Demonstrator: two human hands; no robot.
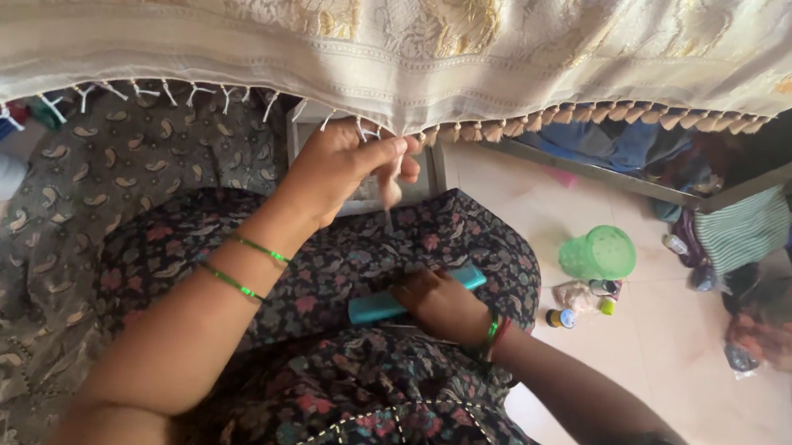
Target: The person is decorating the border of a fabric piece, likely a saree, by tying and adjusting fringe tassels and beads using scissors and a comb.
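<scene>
Pinching 1 loose tassel thread at the cream fabric's fringe (395, 125), my left hand (344, 165) sits directly below it; right hand (446, 305) seemingly rests closed on the teal comb (379, 307), lying crosswise on my lap.

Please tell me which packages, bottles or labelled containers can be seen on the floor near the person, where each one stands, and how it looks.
Green container: on the tiled floor, right of the knee; translucent, rounded, cup-like.
Clear packet: just below the green container; small, crumpled, pale pinkish.
Small bottle: beside the packet, lying down; yellow body, blue cap.
Small tube: right of the packet; yellow-green, label too small to tell.
No signs or screens in view.
</scene>
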